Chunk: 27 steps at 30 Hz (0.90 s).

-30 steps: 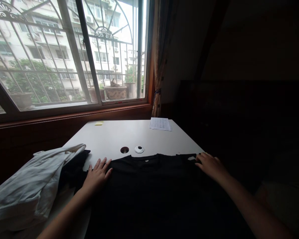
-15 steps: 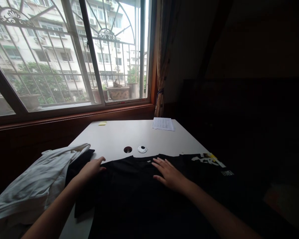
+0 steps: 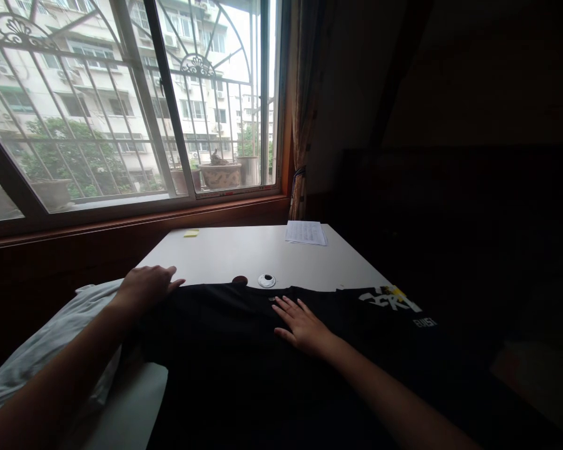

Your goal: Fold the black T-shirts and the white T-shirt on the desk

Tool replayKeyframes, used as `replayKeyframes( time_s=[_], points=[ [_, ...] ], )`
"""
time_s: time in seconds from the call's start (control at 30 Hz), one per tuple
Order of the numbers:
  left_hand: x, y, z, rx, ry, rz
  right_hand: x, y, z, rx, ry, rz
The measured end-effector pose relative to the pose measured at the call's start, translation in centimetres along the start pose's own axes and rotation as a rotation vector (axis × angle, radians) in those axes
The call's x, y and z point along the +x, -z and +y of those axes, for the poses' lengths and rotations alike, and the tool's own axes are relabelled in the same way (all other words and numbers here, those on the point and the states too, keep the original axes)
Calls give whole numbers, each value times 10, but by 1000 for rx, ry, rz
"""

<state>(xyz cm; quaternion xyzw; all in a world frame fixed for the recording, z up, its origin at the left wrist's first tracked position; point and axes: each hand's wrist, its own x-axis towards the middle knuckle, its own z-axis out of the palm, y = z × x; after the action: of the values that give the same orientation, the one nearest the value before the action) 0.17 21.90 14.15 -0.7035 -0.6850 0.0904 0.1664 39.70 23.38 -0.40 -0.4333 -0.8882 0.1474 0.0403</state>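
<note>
A black T-shirt (image 3: 244, 362) lies spread over the white desk (image 3: 216, 250), its collar at the far side. White lettering with a yellow patch marks its right sleeve area. My right hand (image 3: 303, 325) rests flat on the shirt just below the collar, fingers spread. At the shirt's left shoulder is my left hand (image 3: 150, 286), thumb apart from the forefinger; its other fingers are largely hidden. Under and beside my left forearm lies a pale grey garment (image 3: 37, 350), partly covered by the arm.
Printed sheets (image 3: 306, 232) lie at the desk's back right, and yellow sticky notes (image 3: 191, 233) at the back left. A round cable hole (image 3: 239, 280) and its white cover (image 3: 266, 280) are just beyond the collar. A barred window (image 3: 122, 112) and tied curtain (image 3: 299, 187) stand behind.
My left hand has moved left and slightly away from me, and the shirt's left shoulder has spread out that way. My right hand stays flat on the shirt, slightly further left.
</note>
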Motion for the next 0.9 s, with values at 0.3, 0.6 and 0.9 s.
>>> replayKeyframes(
  time_s=[0.3,0.6,0.9],
  points=[
    [-1,-36,-9,-183,-21,164,-1,-2,16,-26,-49,14],
    [-49,-84,89,-438,-365,121,-4,-1,19,-21,-46,31],
    [-25,-105,135,-446,-173,-120,-1,-4,22,-35,-47,30]
  ],
)
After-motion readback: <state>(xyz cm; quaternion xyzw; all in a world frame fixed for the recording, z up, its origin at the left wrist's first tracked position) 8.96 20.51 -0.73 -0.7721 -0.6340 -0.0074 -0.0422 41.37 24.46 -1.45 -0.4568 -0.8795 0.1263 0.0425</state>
